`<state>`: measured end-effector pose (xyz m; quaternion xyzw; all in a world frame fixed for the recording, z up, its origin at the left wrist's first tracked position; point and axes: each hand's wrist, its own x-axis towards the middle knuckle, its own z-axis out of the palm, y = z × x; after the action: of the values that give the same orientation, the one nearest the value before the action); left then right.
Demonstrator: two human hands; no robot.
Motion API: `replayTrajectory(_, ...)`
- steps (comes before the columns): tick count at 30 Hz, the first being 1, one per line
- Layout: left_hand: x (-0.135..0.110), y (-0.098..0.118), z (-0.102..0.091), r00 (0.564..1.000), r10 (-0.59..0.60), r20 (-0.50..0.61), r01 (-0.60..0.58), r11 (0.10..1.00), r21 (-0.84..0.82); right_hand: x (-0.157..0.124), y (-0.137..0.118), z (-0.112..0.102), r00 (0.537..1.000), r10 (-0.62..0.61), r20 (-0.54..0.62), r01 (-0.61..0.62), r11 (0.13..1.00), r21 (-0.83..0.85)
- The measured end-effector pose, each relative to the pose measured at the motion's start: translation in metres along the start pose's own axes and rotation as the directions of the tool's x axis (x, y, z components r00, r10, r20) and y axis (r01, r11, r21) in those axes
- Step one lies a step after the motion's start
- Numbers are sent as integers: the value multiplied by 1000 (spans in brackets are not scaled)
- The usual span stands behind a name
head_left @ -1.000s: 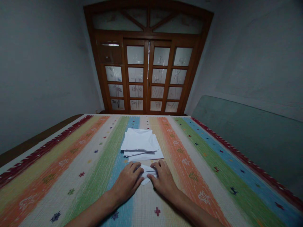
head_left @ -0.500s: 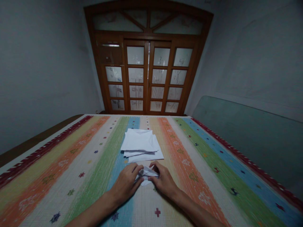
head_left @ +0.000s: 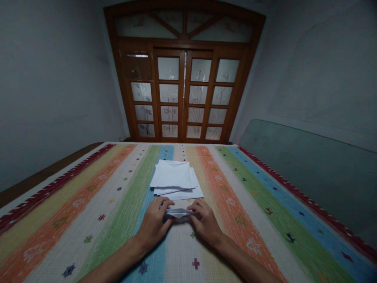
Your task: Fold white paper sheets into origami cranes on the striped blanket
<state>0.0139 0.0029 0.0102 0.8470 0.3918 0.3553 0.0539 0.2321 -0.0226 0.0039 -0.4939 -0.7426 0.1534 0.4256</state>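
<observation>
A small folded paper, white and creased, is held between my two hands just in front of a stack of white paper sheets. My left hand pinches its left end, thumb on the near side and fingers on the far side. Its right end sits in the pinch of my right hand. The folded paper looks narrow and edge-on, with a pointed flap facing me. My fingers hide both of its ends. The stacked sheets lie loosely and unevenly on one another.
A striped, multicoloured tablecloth covers the table under my hands. Past the far table edge stand wooden doors with glass panes. A pale green panel leans by the right wall, and a grey wall rises at left.
Both hands have drawn slightly apart and up the table. The folded paper has gone from a crumpled-looking, loosely opened shape to a flatter, narrower one stretched between them. The stack has not moved.
</observation>
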Motion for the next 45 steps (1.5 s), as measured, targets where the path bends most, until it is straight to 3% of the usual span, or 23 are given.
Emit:
replayTrajectory(6,-2,-2,1,1000,-23,10,23,1000,10,-1,0,-3,994,-107,-26,105,993,-54)
replayTrajectory(13,-4,-3,2,998,41,55,-42,999,13,-4,4,-2,980,-190,63,198,964,-176)
replayTrajectory(18,0,-3,1,993,-18,116,25,998,-65,-3,13,2,962,-255,95,269,945,-185)
replayTrajectory(24,2,-1,-2,990,19,142,5,986,-167,-3,17,3,940,-262,219,287,953,-95)
replayTrajectory(30,2,10,-10,973,56,226,-34,994,-103,-2,11,-2,926,-224,303,251,966,-55)
replayTrajectory(45,-5,7,-5,949,222,223,-215,975,-58,-3,8,-4,914,-259,312,285,958,-40)
